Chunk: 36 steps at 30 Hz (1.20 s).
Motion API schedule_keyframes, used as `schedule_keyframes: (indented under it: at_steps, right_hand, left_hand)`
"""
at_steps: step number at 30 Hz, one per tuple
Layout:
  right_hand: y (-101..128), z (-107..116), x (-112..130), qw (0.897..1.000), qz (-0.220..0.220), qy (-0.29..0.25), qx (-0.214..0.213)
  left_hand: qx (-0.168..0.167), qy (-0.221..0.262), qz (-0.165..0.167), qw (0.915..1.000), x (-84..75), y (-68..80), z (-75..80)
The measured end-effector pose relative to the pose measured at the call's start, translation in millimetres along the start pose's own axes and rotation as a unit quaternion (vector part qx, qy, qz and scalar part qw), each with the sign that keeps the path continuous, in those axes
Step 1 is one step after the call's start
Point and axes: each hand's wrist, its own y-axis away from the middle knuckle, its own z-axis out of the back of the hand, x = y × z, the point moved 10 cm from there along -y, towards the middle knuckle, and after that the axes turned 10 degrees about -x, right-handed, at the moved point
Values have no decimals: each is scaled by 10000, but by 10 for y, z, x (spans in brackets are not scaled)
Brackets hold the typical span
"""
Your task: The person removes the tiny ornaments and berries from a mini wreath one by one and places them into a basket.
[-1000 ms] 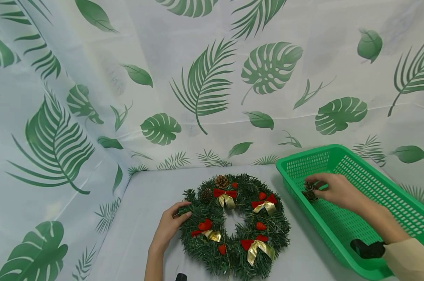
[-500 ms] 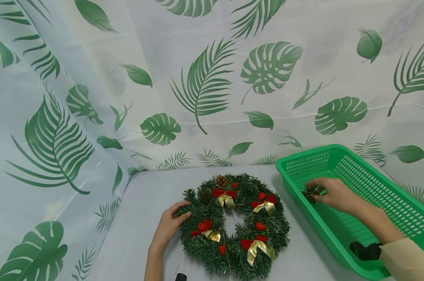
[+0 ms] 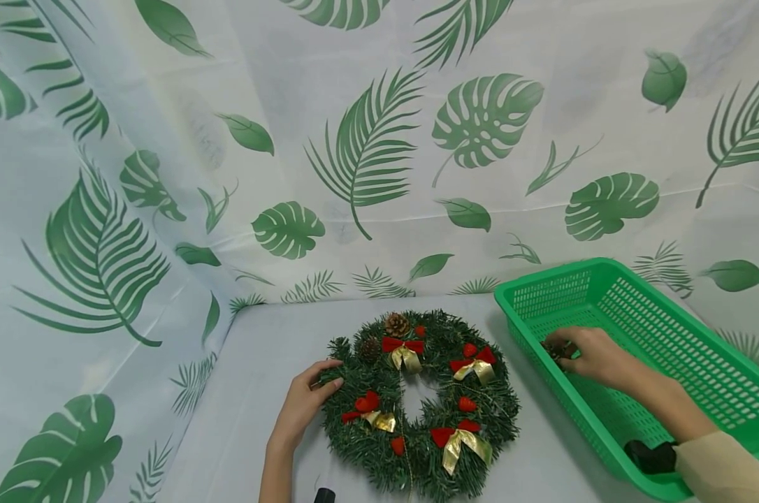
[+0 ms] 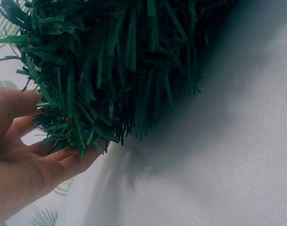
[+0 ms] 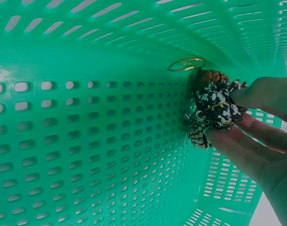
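Since a second ago, my right hand (image 3: 590,353) has dropped a bit lower into the green basket (image 3: 669,335), carrying the pinecone cluster (image 3: 552,349) down with it; left hand and wreath haven't budged.

Head view: my left hand (image 3: 304,405) rests on the wreath (image 3: 420,402), fingers fairly straight against its left edge, nothing gripped. That wreath lies flat on the counter (image 3: 266,363) with red and gold bows and a pinecone at the top. Just right of it sits the basket, and my right hand is inside its near-left end, pinching the cluster.

Left wrist view: relaxed fingers (image 4: 63,160) cup the underside of the green needles (image 4: 110,70), with pale counter beside them.

Right wrist view: fingertips (image 5: 256,136) pinch the dark, white-flecked pinecone cluster (image 5: 214,110) with a thin gold wire loop, right against the perforated basket wall (image 5: 86,122).
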Motion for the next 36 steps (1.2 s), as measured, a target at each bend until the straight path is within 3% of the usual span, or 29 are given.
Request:
schedule_keyframes:
  at_steps: [25, 36]
  right_hand:
    - [64, -66, -121, 9995, -264, 6, 186]
    - [63, -111, -77, 9988, -318, -126, 352]
  left_hand:
    - [54, 25, 14, 10000, -30, -32, -54]
    - [26, -46, 70, 10000, -27, 0, -3]
